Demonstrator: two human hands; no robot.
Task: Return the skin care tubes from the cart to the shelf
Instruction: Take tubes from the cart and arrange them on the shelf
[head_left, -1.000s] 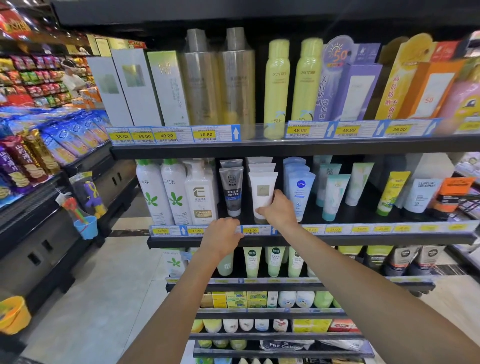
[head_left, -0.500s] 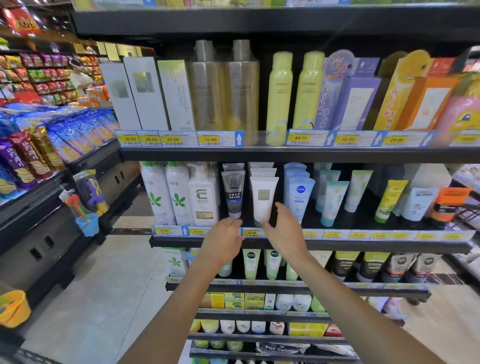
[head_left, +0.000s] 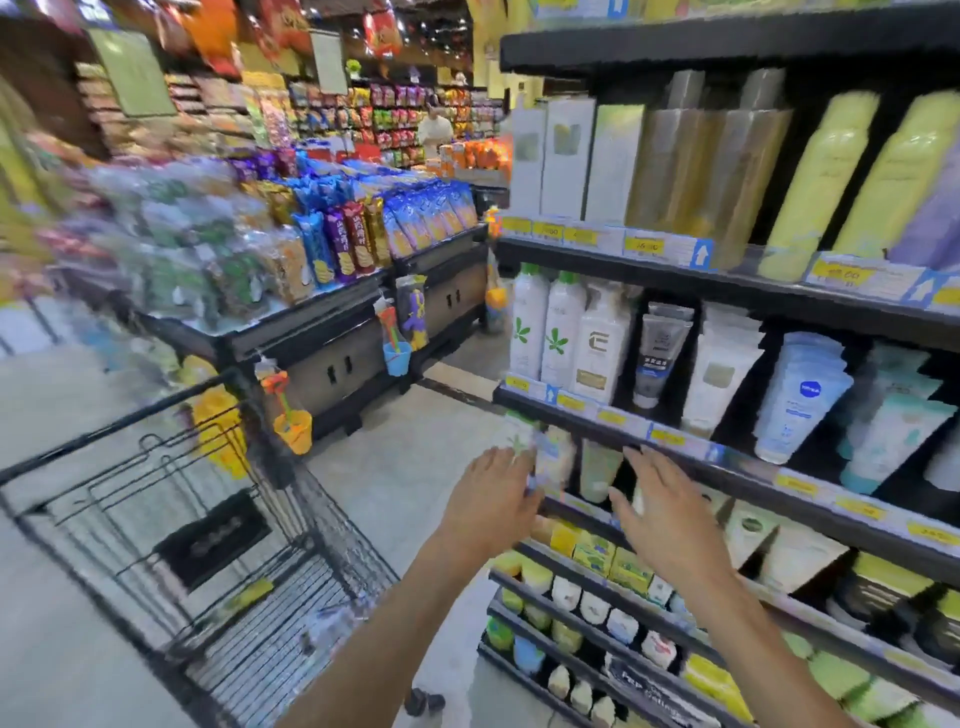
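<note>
Left grip: the left hand (head_left: 491, 496) is released, fingers straight and spread, holding nothing; it hangs in front of the black metal shelf (head_left: 727, 467) edge, near the lower-row packs.
Right grip: the right hand (head_left: 662, 506) is likewise released, fingers fanned and empty, just below the price-tag strip (head_left: 670, 439) of the tube row.
Tubes on shelf: a grey squeeze tube (head_left: 660, 353), a white squeeze tube with a gold square label (head_left: 719, 369) and a white-and-blue squeeze tube with a round blue logo (head_left: 797, 397) stand cap-down side by side on the middle shelf, above both hands and not touched by either.
Neighbours: 2 white bottles with green leaf prints (head_left: 545, 327) and a white pump bottle (head_left: 600, 345) stand to the left of the tubes.
Cart: the black wire shopping cart (head_left: 208, 530) sits to the left of the shelf, well apart from the tube row; the picture is blurred there. Something small and yellowish lies in its basket (head_left: 249, 595); I cannot tell whether it is a tube.
Step in hand: I judge this is the gap between 2 placings, with both hands empty and the view angled toward the cart.
Next move: probably a reach down and left into the basket for another tube, if any remain, gripping it around the body.
What that calls for: the hands must clear the shelf lip without knocking the lower-row packs, then carry the tube to its matching row and set it upright on its cap.
</note>
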